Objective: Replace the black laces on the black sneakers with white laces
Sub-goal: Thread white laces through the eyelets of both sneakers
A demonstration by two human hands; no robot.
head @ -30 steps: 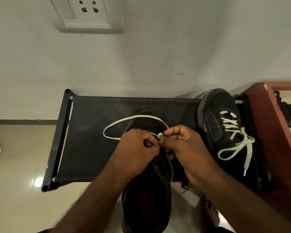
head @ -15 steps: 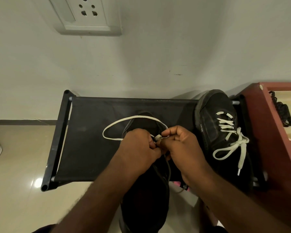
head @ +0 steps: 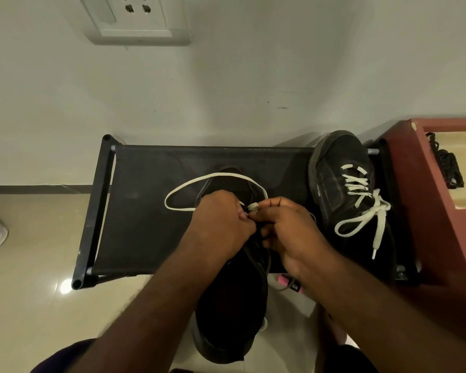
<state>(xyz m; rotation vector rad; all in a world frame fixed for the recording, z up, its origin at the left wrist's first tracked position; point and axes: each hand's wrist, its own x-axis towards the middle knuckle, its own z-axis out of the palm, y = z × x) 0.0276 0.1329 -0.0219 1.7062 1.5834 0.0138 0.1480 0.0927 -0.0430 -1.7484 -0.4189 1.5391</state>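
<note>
Currently our left hand (head: 221,224) and right hand (head: 288,230) pinch the white lace (head: 213,176) in curled fingers over the unlaced sneaker (head: 232,305), hiding its eyelets; laced sneaker (head: 339,184) beside it on the rack (head: 145,211), lettering illegible.

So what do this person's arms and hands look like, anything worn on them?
Both arms are bare, with no sleeves in view. The left hand and right hand wear no gloves, and no rings, watch or bands show.
</note>
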